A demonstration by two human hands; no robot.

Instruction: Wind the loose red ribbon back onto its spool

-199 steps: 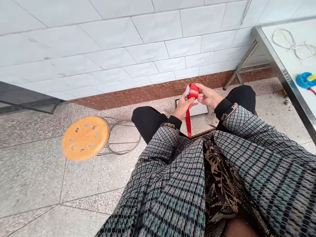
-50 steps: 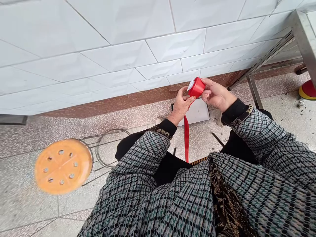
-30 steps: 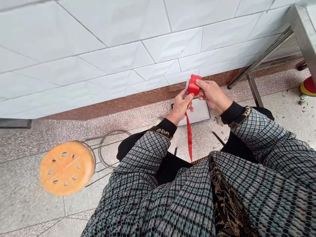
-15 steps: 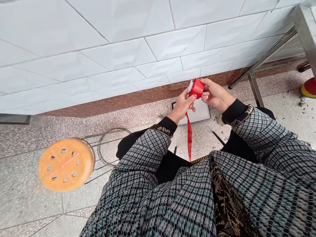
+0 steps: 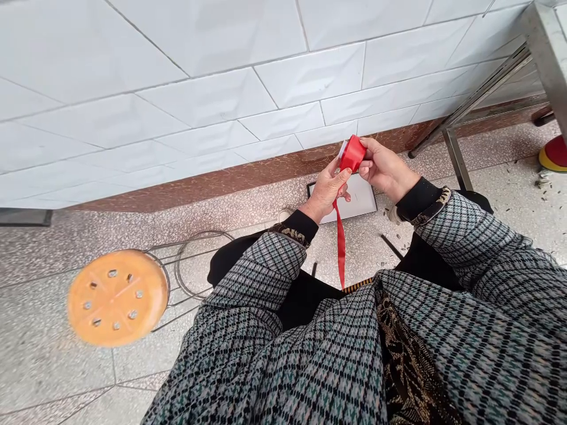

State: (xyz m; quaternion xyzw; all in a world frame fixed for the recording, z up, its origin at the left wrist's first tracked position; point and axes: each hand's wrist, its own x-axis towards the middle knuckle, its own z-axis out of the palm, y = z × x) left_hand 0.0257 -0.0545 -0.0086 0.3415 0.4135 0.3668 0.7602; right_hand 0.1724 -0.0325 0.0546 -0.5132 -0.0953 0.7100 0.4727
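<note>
The left hand (image 5: 325, 192) is closed on the lower left side of the red ribbon roll (image 5: 354, 153), thumb forward. The right hand (image 5: 390, 169), fingers partly curled, pinches the roll's right edge. The roll sits between both hands. A loose ribbon tail (image 5: 341, 251) hangs below them. A white panel (image 5: 365, 199) lies beneath; an orange stool seat (image 5: 116, 298) is well left.

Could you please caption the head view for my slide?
Left hand and right hand hold a red ribbon roll, its tail hanging; an orange stool nearby.
</note>
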